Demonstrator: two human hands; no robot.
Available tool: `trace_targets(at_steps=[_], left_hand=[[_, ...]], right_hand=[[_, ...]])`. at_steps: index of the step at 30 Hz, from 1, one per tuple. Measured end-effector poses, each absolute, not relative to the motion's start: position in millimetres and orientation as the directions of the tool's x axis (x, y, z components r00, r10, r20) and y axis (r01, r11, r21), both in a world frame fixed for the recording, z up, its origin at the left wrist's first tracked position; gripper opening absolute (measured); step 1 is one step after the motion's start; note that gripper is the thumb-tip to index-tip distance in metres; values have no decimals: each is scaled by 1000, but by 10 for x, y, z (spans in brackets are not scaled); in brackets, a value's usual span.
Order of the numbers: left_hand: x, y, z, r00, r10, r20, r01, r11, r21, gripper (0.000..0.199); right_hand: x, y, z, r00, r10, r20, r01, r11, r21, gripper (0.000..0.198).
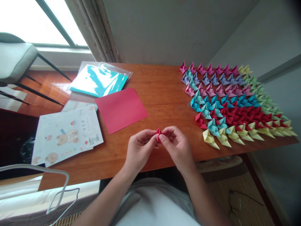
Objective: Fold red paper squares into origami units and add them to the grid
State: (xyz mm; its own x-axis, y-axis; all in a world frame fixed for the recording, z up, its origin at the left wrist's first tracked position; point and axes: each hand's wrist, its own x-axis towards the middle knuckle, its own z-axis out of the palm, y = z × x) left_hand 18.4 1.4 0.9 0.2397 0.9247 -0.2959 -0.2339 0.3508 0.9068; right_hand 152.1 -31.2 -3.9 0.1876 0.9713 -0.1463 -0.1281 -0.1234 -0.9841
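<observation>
A small folded red paper piece (159,131) is pinched between both hands, just above the front edge of the table. My left hand (142,146) grips it from the left with thumb and index finger, and my right hand (176,144) grips it from the right the same way. Both thumbs press on its near face, and its pointed tip shows above them. The fingers hide most of its lower part. Beyond my left hand lies a flat stack of red paper (122,110). To the right stand rows of folded paper boats (221,91) in several colours.
The wooden table (162,91) meets a wall at the back. Left on it are a plastic-wrapped teal paper pack (101,80) and white sheets with bear drawings (68,135). A chair (17,56) stands by the window. A white cable (63,172) crosses the lower left.
</observation>
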Motion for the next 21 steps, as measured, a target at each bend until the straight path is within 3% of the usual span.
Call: trace_targets(at_steps=[6, 13, 16, 21], left_hand=[[175, 17, 37, 344, 897, -276, -230, 366, 902, 27], [198, 10, 6, 329, 900, -285, -202, 362, 910, 23], [186, 26, -4, 307, 909, -282, -214, 354, 910, 23], [175, 45, -11, 294, 924, -246, -224, 317, 922, 21]], right_hand=[[1578, -305, -54, 273, 956, -109, 81, -135, -987, 21], [1743, -314, -37, 156, 971, -182, -81, -171, -982, 25], [1787, -332, -24, 157, 978, -137, 54, -147, -988, 29], [1764, -360, 48, 17, 1000, -20, 283, -24, -959, 29]])
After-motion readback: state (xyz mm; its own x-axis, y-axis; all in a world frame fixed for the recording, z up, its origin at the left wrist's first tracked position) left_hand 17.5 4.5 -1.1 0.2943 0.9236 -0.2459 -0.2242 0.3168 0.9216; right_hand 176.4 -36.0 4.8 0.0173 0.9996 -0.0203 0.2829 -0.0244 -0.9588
